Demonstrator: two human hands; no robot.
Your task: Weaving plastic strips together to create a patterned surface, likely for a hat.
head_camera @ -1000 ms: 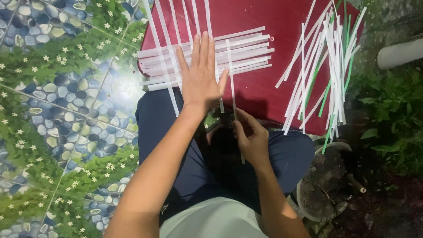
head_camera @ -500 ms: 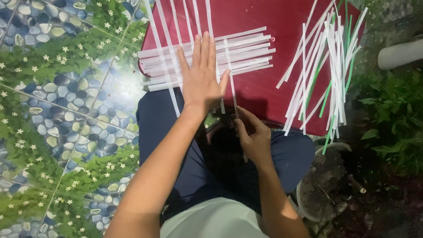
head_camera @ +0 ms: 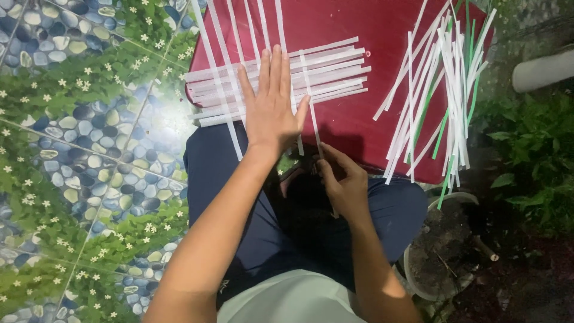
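Note:
My left hand (head_camera: 272, 104) lies flat, fingers together, on a woven patch of white strips (head_camera: 335, 75) laid across a red board (head_camera: 359, 122) on my lap. Several long strips run away from me through the crosswise ones. My right hand (head_camera: 342, 182) sits just below the board's near edge and pinches the near end of one upright white strip (head_camera: 309, 98) that passes beside my left thumb.
A loose pile of white and green strips (head_camera: 439, 90) lies on the board's right side, some hanging over its edge. Patterned pebble-and-leaf floor (head_camera: 78, 149) is at left. A pot of soil (head_camera: 445, 245), plants (head_camera: 532, 149) and a white pipe (head_camera: 541, 69) are at right.
My right hand has slid the upright strip slightly away from me, further into the weave. My left hand has stayed pressed flat on the strips.

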